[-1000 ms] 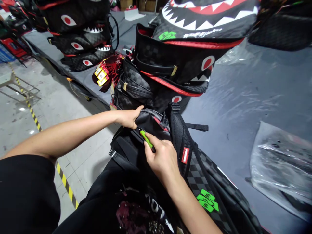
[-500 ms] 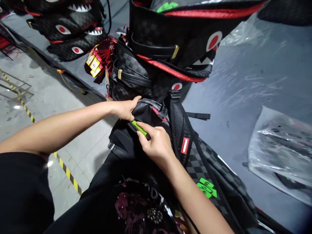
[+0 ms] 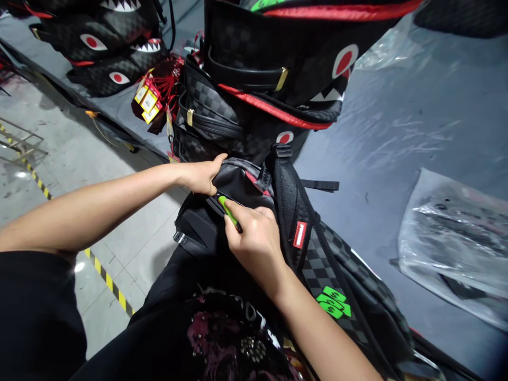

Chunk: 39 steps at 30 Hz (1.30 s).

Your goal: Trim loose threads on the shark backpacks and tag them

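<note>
A black checkered backpack (image 3: 321,259) lies at the table's edge against my body, its straps up and green stickers on its side. My left hand (image 3: 202,175) grips the black fabric near its top edge, thumb and fingers closed on it. Just to the right, my right hand (image 3: 254,227) holds a green and black cutter-like tool (image 3: 229,210), its tip touching the bag close to my left thumb. A red label (image 3: 300,234) shows on the strap.
Stacked black bags with shark faces (image 3: 270,79) stand right behind the backpack. More bags (image 3: 115,53) and a bunch of red-corded tags (image 3: 150,100) are at the upper left. Clear plastic packaging (image 3: 456,243) lies on the grey table (image 3: 369,174) at right.
The green tool has tilted steeper in my right hand, and its dark tip now shows by my left thumb. The whole view has shifted slightly; my left hand keeps its hold.
</note>
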Motion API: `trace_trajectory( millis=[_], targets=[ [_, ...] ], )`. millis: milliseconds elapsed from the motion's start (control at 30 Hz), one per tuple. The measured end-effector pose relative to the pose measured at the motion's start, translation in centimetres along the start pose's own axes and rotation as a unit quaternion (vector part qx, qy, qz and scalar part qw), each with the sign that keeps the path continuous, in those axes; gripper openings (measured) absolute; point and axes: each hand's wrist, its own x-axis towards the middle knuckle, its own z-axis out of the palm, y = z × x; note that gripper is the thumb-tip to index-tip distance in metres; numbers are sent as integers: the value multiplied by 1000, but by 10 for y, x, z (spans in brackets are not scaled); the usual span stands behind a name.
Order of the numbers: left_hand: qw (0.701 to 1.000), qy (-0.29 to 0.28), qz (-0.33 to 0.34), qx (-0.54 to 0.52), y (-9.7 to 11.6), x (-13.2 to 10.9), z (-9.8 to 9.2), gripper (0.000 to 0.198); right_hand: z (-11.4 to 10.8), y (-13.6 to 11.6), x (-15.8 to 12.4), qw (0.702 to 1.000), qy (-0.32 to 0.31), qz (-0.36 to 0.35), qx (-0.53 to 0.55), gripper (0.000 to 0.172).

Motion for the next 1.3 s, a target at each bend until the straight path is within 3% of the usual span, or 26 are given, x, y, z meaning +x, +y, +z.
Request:
trace_trajectory(
  millis=[200,300,433,700,867,1067,1233,1300],
  targets=[
    [1000,6,2,3,0,0,1,107,4,2,1,1000,16,3,13,32],
    [1000,6,1,-2,-1,0,1,108,4,2,3,1000,-9,-6,19,31],
    [1000,-8,-2,2,-1,2,0,110,4,2,2,999,24,21,-7,31],
    [1000,-11,11,4,-4,3,1,109,2,3,1,999,14,36,-4,33],
    [999,2,42,1,-11,4,1,107,6,4,11,997,-52,1,55,34],
    [999,7,33,-2,-8,5,2,106,2,0,1,1000,11,25,2,32],
    [1000,8,25,-6,-5,3,2,105,1,-1,0,1000,-12,-6,13,32],
    [1000,10,22,-12,-5,3,2,105,2,0,0,1000,6,0,-11,32]
  ],
)
